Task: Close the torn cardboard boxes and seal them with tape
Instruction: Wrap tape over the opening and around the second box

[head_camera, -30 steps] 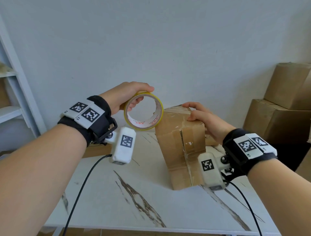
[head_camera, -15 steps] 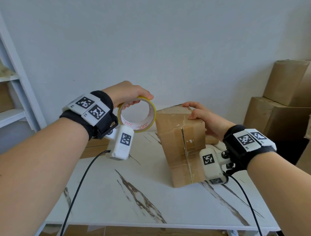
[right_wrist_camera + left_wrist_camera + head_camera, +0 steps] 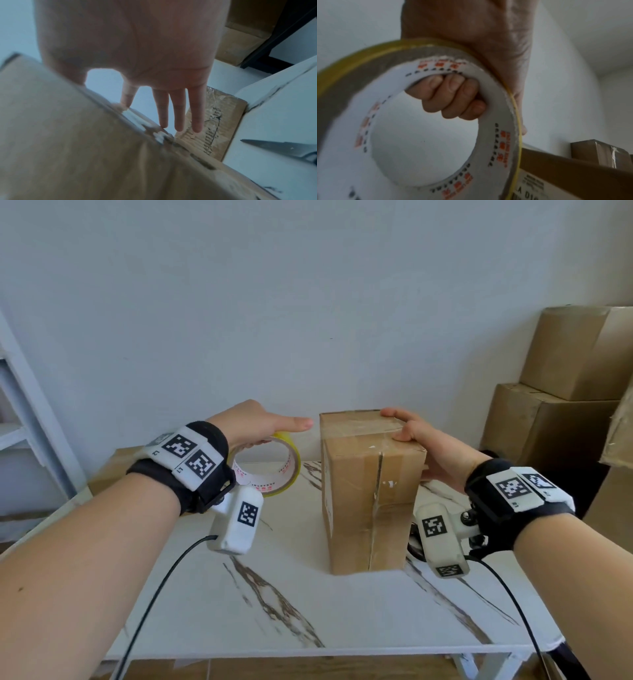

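Standing upright on the surface now, the box is no longer tipped on its edge as it was a second ago; its bottom lies flat on the marble top. The right hand holds it at the upper right corner, thumb on the front edge and fingers spread, fairly straight, over the top and down the right side, so it steadies more than it grips. The tape has come down too: it was raised level with the top of the box, and now it hangs lower, just to the left of the box and above the surface. The left hand carries it with the fingers curled through the hole of the roll and the thumb lying straight over the outer rim. Old clear tape already covers the top and the front seam of the box. I think the box was turned to bring an unsealed face up, and the next step is to find the free end of the tape. Scissors lie on the surface right of the box, behind the wrist. More boxes are stacked further right of it.
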